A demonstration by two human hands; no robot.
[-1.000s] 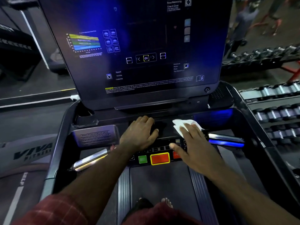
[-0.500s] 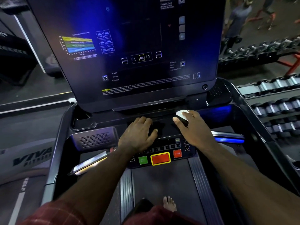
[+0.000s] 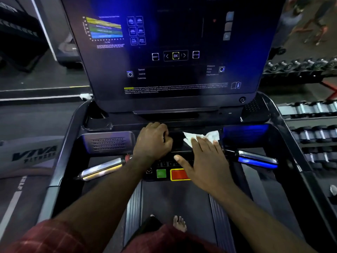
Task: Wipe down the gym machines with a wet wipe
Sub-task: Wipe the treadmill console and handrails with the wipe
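Machine: treadmill console, dark, beneath a large lit screen that shows a coloured chart, an OK key and lines of small text.
Wet wipe: white and crumpled, lying on the flat dark panel of the console just right of centre, near a patch of blue glow; its far edge sticks out beyond the fingertips.
Right hand: open, fingers straight and spread, fingertips pressing the wet wipe down on the panel; the thumb reaches out to the left, and the palm covers part of the button row.
Left hand: knuckles up, fingers curled over the centre ledge of the console and gripping it, just left of the wet wipe without touching it.
Buttons: a green button and a red button with a yellow frame sit below the hands; the right hand hides the red one's right end.
Handles: a silver grip juts out on the left, and a blue-lit grip on the right.
Below: grey belt, with one bare foot on it.
Surroundings: racks of dumbbells on the right.
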